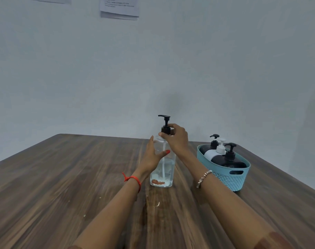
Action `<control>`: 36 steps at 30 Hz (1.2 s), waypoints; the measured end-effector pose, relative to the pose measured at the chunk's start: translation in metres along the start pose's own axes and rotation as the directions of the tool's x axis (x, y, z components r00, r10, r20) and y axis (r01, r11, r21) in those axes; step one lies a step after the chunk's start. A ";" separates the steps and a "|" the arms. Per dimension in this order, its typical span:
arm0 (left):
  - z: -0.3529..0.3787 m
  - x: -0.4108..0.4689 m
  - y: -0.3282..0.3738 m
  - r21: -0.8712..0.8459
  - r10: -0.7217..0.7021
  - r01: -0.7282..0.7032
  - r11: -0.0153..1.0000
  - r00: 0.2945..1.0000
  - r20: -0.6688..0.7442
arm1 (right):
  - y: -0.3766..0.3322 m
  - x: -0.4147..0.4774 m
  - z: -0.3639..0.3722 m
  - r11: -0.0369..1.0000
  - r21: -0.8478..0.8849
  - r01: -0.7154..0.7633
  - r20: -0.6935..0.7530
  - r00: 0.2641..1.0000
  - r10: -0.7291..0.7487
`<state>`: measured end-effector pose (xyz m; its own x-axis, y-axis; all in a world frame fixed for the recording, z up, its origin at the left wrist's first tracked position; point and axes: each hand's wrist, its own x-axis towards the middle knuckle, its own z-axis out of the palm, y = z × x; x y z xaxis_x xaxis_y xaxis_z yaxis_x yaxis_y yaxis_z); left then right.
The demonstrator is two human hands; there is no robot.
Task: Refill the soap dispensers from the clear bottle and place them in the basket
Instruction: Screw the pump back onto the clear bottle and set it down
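Clear bottle (163, 169) upright at 12 o'clock on the surface (63, 177); your left grip (153, 155) wraps its body, right grip (176, 139) pinches the pump collar (165, 130). Likely slick, thin-walled; hold mid-body, don't squeeze.

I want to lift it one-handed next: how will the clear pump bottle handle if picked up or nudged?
The clear bottle stands tall on a narrow base, so a nudge near its black pump may tip it. Its smooth walls look rigid, possibly slippery. It seems only partly filled, so probably light.
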<state>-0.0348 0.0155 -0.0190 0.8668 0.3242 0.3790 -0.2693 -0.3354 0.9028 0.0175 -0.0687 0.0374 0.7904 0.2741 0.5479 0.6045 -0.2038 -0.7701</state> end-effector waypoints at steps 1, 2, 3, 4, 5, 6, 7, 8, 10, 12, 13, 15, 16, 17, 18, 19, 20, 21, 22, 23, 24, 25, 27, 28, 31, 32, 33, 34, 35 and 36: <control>-0.001 -0.001 0.000 -0.013 0.019 -0.018 1.000 1.000 0.018 | 0.002 -0.004 -0.005 1.000 0.014 0.008 0.041 0.999 -0.009; -0.002 -0.003 -0.001 -0.022 0.031 -0.030 0.999 0.999 0.037 | 0.003 -0.008 -0.009 0.999 0.034 0.013 0.072 0.997 -0.015; -0.002 -0.005 -0.001 -0.025 0.035 -0.034 0.999 0.998 0.050 | 0.005 -0.011 -0.013 0.999 0.049 0.004 0.095 0.995 -0.009; -0.004 -0.007 -0.002 -0.023 0.031 -0.030 0.999 0.998 0.057 | 0.007 -0.012 -0.016 0.998 0.052 -0.016 0.118 0.993 0.010; -0.004 -0.008 -0.005 -0.025 0.025 -0.023 0.999 0.998 0.060 | 0.008 -0.014 -0.018 0.998 0.034 -0.052 0.144 0.988 0.046; -0.005 -0.011 -0.007 -0.038 0.012 -0.010 0.999 0.998 0.061 | 0.009 -0.017 -0.021 0.995 -0.006 -0.096 0.172 0.980 0.095; -0.005 -0.014 -0.011 -0.062 0.004 0.000 0.998 0.998 0.059 | 0.011 -0.021 -0.023 0.989 -0.052 -0.135 0.198 0.970 0.143; -0.005 -0.016 -0.015 -0.086 -0.002 0.006 0.996 0.999 0.047 | 0.015 -0.025 -0.024 0.984 -0.080 -0.162 0.214 0.961 0.176; -0.005 -0.020 -0.021 -0.110 0.000 0.000 0.994 1.000 0.002 | 0.024 -0.036 -0.024 0.975 -0.089 -0.204 0.200 0.955 0.218; -0.004 -0.019 -0.025 -0.101 0.002 -0.006 0.995 0.999 -0.043 | 0.029 -0.044 -0.021 0.970 -0.084 -0.230 0.165 0.956 0.241; -0.004 -0.018 -0.025 -0.086 0.005 -0.010 0.996 0.998 -0.061 | 0.030 -0.046 -0.020 0.969 -0.088 -0.229 0.154 0.958 0.240; -0.002 -0.012 -0.026 -0.053 0.012 -0.016 0.998 0.996 -0.090 | 0.029 -0.043 -0.020 0.975 -0.098 -0.199 0.151 0.966 0.212; -0.001 -0.009 -0.027 -0.039 0.016 -0.020 0.999 0.994 -0.105 | 0.029 -0.039 -0.020 0.976 -0.108 -0.191 0.153 0.967 0.206; -0.001 -0.004 -0.028 -0.024 0.019 -0.022 0.999 0.993 -0.116 | 0.029 -0.034 -0.019 0.975 -0.115 -0.190 0.156 0.966 0.206; 0.000 0.002 -0.028 -0.013 0.027 -0.029 0.999 0.992 -0.122 | 0.029 -0.028 -0.019 0.973 -0.124 -0.193 0.158 0.965 0.212; 0.000 0.009 -0.028 -0.004 0.034 -0.034 0.999 0.992 -0.121 | 0.030 -0.020 -0.018 0.971 -0.134 -0.197 0.158 0.963 0.217; 0.001 0.019 -0.029 0.004 0.046 -0.046 0.999 0.992 -0.119 | 0.030 -0.011 -0.018 0.970 -0.142 -0.199 0.159 0.962 0.220; 0.001 0.030 -0.029 0.016 0.057 -0.056 0.998 0.993 -0.107 | 0.031 0.000 -0.019 0.970 -0.140 -0.199 0.159 0.962 0.220; 0.002 0.044 -0.027 0.021 0.072 -0.070 0.997 0.993 -0.092 | 0.030 0.014 -0.020 0.970 -0.129 -0.206 0.153 0.962 0.224; 0.004 0.060 -0.026 0.027 0.081 -0.079 0.997 0.994 -0.080 | 0.030 0.030 -0.022 0.967 -0.117 -0.226 0.141 0.960 0.241; 0.007 0.078 -0.023 0.019 0.093 -0.092 0.996 0.993 -0.079 | 0.029 0.050 -0.025 0.960 -0.106 -0.260 0.129 0.953 0.273; 0.012 0.097 -0.019 0.015 0.102 -0.101 0.995 0.990 -0.092 | 0.029 0.071 -0.028 0.947 -0.096 -0.306 0.119 0.941 0.316; 0.022 0.134 -0.013 0.020 0.120 -0.119 0.993 0.985 -0.126 | 0.029 0.113 -0.035 0.921 -0.080 -0.382 0.135 0.911 0.389; 0.029 0.152 -0.009 0.021 0.135 -0.133 0.991 0.982 -0.131 | 0.029 0.133 -0.040 0.911 -0.073 -0.406 0.145 0.899 0.412; 0.052 0.199 -0.006 0.028 0.134 -0.131 0.991 0.981 -0.140 | 0.033 0.178 -0.059 0.881 -0.052 -0.471 0.158 0.867 0.473; 0.060 0.212 -0.006 0.026 0.123 -0.121 0.992 0.982 -0.140 | 0.038 0.190 -0.065 0.870 -0.045 -0.492 0.161 0.856 0.492; 0.068 0.224 -0.008 0.021 0.106 -0.104 0.994 0.985 -0.134 | 0.045 0.200 -0.070 0.859 -0.039 -0.511 0.160 0.845 0.510; 0.075 0.234 -0.010 0.012 0.093 -0.092 0.996 0.987 -0.128 | 0.053 0.211 -0.073 0.846 -0.032 -0.531 0.159 0.833 0.529; 0.082 0.244 -0.013 0.009 0.074 -0.073 0.997 0.990 -0.120 | 0.063 0.220 -0.076 0.833 -0.028 -0.552 0.158 0.820 0.549; 0.089 0.253 -0.017 0.011 0.058 -0.057 0.998 0.992 -0.111 | 0.074 0.229 -0.078 0.821 -0.025 -0.570 0.157 0.809 0.567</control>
<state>0.2268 0.0243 0.0437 0.7975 0.4005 0.4512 -0.3138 -0.3633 0.8772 0.2509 -0.0943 0.1309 0.9663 0.2534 -0.0444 0.0481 -0.3475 -0.9364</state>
